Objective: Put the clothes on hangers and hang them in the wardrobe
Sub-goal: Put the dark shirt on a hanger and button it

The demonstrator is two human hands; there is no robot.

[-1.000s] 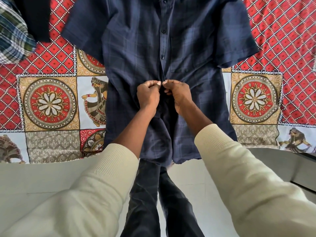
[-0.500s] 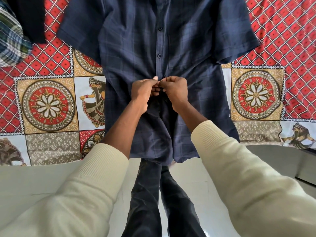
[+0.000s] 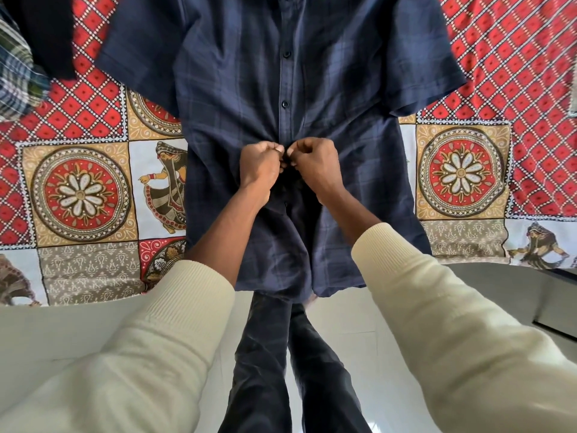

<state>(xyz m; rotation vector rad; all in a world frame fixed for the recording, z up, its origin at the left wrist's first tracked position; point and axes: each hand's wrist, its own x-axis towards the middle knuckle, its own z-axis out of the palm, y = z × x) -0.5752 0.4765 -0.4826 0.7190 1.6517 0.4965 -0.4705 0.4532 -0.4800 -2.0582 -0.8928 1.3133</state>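
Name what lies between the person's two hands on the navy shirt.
In the head view, the left hand and right hand pinch the navy shirt at its button placket; only that strip lies between them.

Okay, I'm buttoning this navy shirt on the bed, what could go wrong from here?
1. Both hands, left hand and right hand, pinch the placket of the shirt; with the fabric bunched there, a button could go into the wrong hole.
2. The hem hangs over the bed edge, so tugging might drag the shirt toward the floor.
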